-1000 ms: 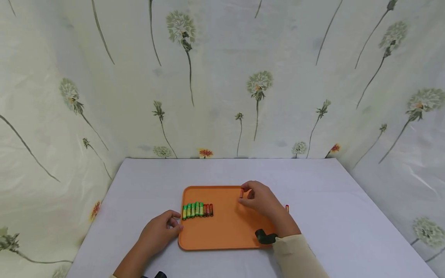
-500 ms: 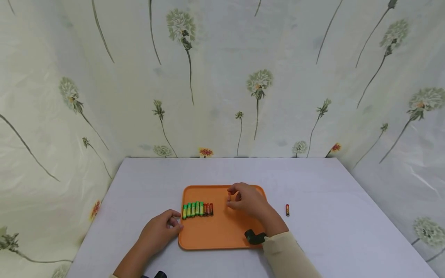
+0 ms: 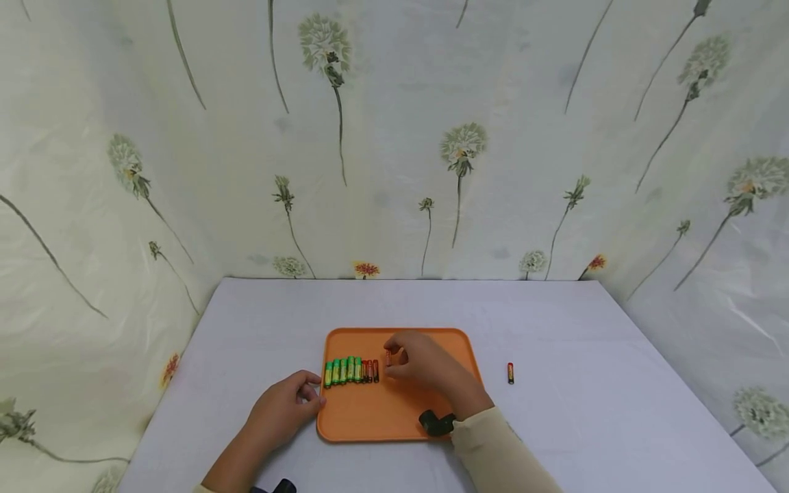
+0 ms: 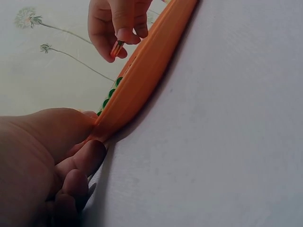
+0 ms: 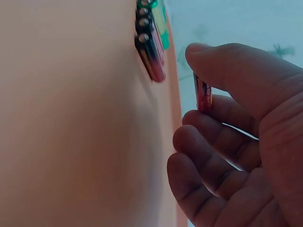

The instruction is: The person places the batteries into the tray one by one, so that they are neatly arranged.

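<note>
My right hand [image 3: 425, 363] pinches a small red and black battery [image 5: 203, 93] end to end between thumb and fingers, over the orange tray [image 3: 370, 428]. Just left of it, a side-by-side row lies on the tray: several green batteries [image 3: 342, 370], then three red and black batteries [image 3: 370, 371] at the right end. My left hand [image 3: 285, 407] is at the tray's left edge; in the left wrist view its thumb and fingers hold the tray's rim [image 4: 97, 125].
One more red and black battery [image 3: 510, 373] lies on the white table [image 3: 585, 411] to the right of the tray. Behind the table hangs a dandelion-patterned cloth [image 3: 382, 137].
My right hand has moved left across the tray with the pinched battery, closer to the row. The left hand has stayed at the tray's edge.
</note>
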`<state>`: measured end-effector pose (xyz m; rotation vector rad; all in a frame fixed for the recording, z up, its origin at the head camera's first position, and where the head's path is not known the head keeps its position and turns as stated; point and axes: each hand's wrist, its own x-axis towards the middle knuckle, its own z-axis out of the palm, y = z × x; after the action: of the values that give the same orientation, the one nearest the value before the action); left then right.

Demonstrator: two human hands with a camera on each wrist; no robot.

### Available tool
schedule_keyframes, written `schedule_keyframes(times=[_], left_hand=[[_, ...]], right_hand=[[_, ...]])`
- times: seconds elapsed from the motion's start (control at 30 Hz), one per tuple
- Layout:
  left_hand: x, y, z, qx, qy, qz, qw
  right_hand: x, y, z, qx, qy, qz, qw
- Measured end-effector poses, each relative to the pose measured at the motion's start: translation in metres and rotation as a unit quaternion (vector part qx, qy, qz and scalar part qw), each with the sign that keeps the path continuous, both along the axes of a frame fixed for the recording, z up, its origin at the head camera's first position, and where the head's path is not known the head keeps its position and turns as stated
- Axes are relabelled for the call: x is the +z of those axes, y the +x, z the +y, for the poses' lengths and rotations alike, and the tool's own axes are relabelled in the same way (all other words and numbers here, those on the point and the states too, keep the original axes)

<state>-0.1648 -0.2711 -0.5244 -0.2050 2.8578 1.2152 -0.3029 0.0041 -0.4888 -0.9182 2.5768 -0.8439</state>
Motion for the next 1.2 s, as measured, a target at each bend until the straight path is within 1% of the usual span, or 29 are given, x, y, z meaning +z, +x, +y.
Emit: schedule_keyframes(times=[0.1,0.2,0.47,0.73,0.97,1.1,1.2], left_hand=[[0.001,0.0,0.0,-0.001,-0.002,0.001,1.0],[0.001,-0.001,0.0,-0.002,0.0,-0.001,1.0],[-0.004,-0.002,0.0,-0.001,0.0,0.001,1.0],[-0.003,-0.002,-0.001,0.001,-0.002,-0.002,1.0],[-0.001,-0.002,-0.001,-0.001,-0.002,0.001,1.0],[-0.001,-0.003,-0.001,0.001,-0.003,0.0,1.0],[0.0,-0.003,-0.001,-0.001,-0.002,-0.003,1.0]], right_hand=[[-0.001,0.002,-0.005,0.004,-0.001,-0.012,1.0],[-0.002,0.003,-0.009,0.003,0.011,-0.021,1.0],[-0.006,0.006,-0.017,0.007,0.048,-0.004,0.999],[-0.007,0.008,-0.02,0.009,0.049,0.005,0.999],[-0.008,0.008,-0.02,0.014,0.047,0.004,0.999],[-0.009,0.008,-0.02,0.02,0.056,0.023,0.998],[-0.009,0.009,-0.02,0.022,0.063,0.028,0.997]])
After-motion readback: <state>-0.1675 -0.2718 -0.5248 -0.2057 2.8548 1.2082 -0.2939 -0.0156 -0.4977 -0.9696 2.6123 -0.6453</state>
